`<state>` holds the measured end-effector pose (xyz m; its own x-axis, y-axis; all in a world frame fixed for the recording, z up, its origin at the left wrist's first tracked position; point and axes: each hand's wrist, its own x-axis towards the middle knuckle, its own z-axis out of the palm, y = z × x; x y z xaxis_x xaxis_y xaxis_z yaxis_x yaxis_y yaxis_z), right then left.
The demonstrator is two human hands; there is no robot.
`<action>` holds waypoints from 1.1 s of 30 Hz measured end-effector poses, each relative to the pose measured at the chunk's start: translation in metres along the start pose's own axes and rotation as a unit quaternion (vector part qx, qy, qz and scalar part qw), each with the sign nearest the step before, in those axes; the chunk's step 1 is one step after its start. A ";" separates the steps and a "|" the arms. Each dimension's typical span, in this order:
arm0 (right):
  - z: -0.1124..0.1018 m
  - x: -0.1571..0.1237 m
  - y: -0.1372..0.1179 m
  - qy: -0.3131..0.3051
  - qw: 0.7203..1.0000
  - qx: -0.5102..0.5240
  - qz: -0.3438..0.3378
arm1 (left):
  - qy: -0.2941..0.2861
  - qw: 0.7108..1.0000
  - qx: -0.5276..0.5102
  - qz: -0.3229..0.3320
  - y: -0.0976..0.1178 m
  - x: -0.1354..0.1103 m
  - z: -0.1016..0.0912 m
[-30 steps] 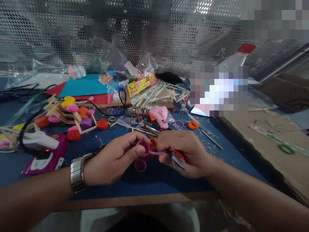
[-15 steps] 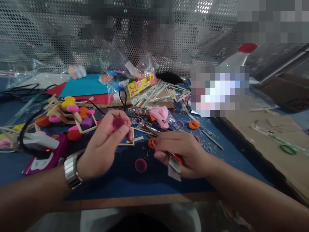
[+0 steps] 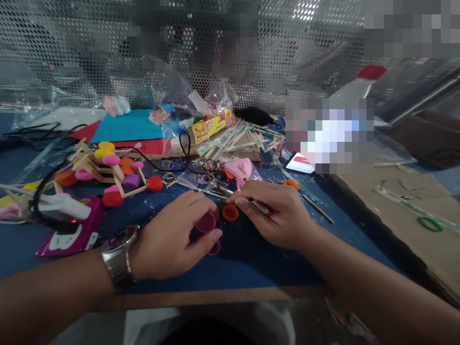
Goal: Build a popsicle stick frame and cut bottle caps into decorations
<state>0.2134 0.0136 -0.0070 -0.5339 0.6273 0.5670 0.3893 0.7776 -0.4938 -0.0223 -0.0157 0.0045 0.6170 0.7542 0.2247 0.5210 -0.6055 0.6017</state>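
My left hand [image 3: 179, 235] holds a purple plastic cap [image 3: 206, 222] between thumb and fingers, its open side facing me. Just under my thumb another purple cap [image 3: 214, 248] lies on the table, partly covered. My right hand [image 3: 275, 211] is closed around a slim red-handled tool [image 3: 261, 207]; most of it is hidden in the palm, so its kind is unclear. A thin pink strip [image 3: 239, 186] shows at the right fingertips. Between the two hands sits an orange cap [image 3: 230, 212], hollow side up.
Left stands a stick frame [image 3: 108, 170] with colored caps, beside a purple packet [image 3: 77, 225] and a white plug-like device [image 3: 64, 207]. Behind lie wooden sticks [image 3: 230, 139], colored sheets [image 3: 125, 127] and a pink glue gun-like object [image 3: 239, 168]. Cardboard [image 3: 391, 211] is on the right.
My left hand has come down and right with the purple cap, over the loose one. My right hand has turned and risen slightly, and the pale flap below it no longer shows.
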 end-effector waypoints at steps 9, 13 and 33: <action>0.000 0.003 0.006 -0.027 0.999 -0.023 -0.032 | 0.027 0.998 0.053 -0.018 -0.005 0.001 0.004; 0.002 0.002 0.005 -0.057 0.996 -0.056 -0.025 | -0.015 0.997 0.070 -0.032 -0.006 0.003 0.002; 0.003 0.000 0.009 -0.110 0.991 -0.078 -0.023 | -0.079 0.993 0.073 -0.045 -0.007 0.004 0.001</action>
<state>0.2146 0.0203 -0.0134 -0.6983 0.5791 0.4208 0.4620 0.8136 -0.3531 -0.0232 -0.0085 0.0005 0.6430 0.7646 0.0447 0.6515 -0.5767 0.4930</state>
